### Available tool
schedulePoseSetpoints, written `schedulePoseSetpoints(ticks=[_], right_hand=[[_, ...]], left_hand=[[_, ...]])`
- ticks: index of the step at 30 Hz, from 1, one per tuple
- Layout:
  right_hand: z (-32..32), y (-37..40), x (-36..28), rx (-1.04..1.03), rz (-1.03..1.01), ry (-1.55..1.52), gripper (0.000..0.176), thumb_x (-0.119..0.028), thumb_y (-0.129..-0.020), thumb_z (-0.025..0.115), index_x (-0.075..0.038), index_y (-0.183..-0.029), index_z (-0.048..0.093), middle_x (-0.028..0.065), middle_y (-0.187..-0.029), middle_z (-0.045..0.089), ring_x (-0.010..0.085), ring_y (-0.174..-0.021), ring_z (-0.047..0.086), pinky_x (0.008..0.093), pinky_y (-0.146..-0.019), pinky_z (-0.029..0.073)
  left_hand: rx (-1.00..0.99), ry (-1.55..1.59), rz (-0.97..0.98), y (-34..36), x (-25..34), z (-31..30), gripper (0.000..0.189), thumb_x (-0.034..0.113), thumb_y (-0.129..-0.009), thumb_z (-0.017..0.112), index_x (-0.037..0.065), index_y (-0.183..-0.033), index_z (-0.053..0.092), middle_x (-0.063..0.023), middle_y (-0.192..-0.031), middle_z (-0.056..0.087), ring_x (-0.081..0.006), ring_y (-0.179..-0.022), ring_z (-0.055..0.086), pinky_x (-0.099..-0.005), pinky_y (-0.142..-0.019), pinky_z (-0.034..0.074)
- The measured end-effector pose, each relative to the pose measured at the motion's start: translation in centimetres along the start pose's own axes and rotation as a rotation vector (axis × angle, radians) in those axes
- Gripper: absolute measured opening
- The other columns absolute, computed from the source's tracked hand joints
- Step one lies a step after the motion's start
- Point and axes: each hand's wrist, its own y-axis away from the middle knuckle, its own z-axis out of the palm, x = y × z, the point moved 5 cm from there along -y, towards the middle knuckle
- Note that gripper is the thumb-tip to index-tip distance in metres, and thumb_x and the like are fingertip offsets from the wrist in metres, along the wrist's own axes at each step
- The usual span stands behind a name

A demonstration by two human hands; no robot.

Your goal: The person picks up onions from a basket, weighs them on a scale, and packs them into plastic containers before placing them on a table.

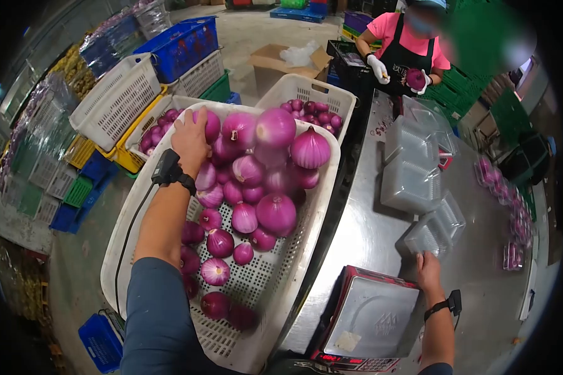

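Your left hand [192, 140], at 10 o'clock, bends its fingers against a purple onion [210, 125] in the white crate [126, 234]; I can't tell if they grip. At 4, your right hand [429, 275] pinches a clear tray [433, 235]. At 5, the red scale [370, 317] has a logo and glowing numbers, too blurry to read.

Head-worn view, forward and down
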Motion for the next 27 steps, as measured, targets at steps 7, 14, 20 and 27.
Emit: schedulePoseSetpoints(ticks=[7,14,20,27], right_hand=[[-0.2,-0.7,0.1,0.071,-0.039,-0.058,0.023,-0.014,-0.092,0.07,0.002,-0.085,0.056,0.0236,-0.077,0.059,0.0432,-0.071,0.058,0.0495,-0.066,0.045],[-1.0,-0.9,1.4,0.111,0.201,-0.278,0.035,-0.011,-0.077,0.083,-0.001,-0.075,0.05,0.0162,-0.072,0.055,0.0347,-0.066,0.054,0.0452,-0.062,0.045],[-5.7,6.0,-3.9,0.249,-0.199,-0.132,0.039,-0.015,-0.072,0.086,-0.004,-0.071,0.049,0.0148,-0.07,0.051,0.0349,-0.067,0.054,0.0456,-0.06,0.044],[-10.1,22.7,-14.1,-0.295,-0.536,-0.111,0.043,-0.04,-0.067,0.089,-0.007,-0.076,0.064,0.0144,-0.077,0.061,0.0356,-0.075,0.063,0.0461,-0.067,0.05]], left_hand=[[0.155,0.343,-0.029,2.2,-1.1,-2.6,0.101,0.02,-0.053,0.093,0.013,-0.143,0.049,-0.0221,-0.133,0.052,-0.0432,-0.121,0.053,-0.0472,-0.101,0.05],[0.165,0.867,-0.01,10.6,-2.0,-10.7,0.103,0.024,-0.057,0.093,0.002,-0.144,0.044,-0.0194,-0.134,0.054,-0.0325,-0.124,0.055,-0.042,-0.107,0.046],[0.109,0.964,0.097,19.1,0.9,-20.7,0.099,0.021,-0.056,0.094,0.01,-0.143,0.049,-0.0139,-0.132,0.054,-0.0293,-0.124,0.056,-0.0401,-0.109,0.045],[0.07,1.031,0.236,27.4,5.5,-27.5,0.096,0.022,-0.056,0.092,0.011,-0.142,0.051,-0.017,-0.128,0.052,-0.0342,-0.12,0.055,-0.042,-0.107,0.046]])
